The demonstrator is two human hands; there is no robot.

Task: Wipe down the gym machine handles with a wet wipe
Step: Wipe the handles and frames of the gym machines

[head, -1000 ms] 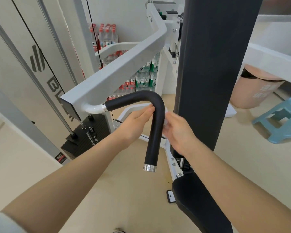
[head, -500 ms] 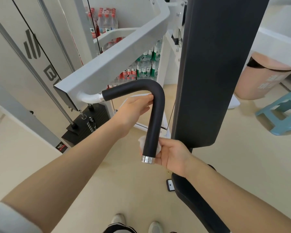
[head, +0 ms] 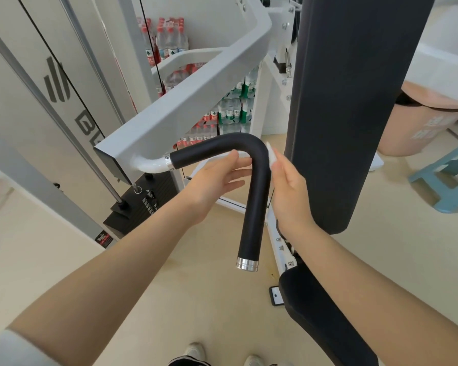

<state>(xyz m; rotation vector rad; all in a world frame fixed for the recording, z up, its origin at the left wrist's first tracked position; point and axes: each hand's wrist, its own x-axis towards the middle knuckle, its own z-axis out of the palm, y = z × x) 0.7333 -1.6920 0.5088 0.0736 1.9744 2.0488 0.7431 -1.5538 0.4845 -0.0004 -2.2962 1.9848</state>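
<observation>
Right hand (head: 288,188) pinches the wet wipe (head: 271,155) against the handle (head: 257,196) bend; left hand (head: 217,180), fingers relaxed, touches its underside

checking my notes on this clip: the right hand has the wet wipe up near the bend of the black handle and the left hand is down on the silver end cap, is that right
Not quite: the head view shows the left hand up by the bend of the black handle, under its horizontal part, not on the silver end cap, which nothing touches. The right hand does have the wet wipe near the bend.
</observation>
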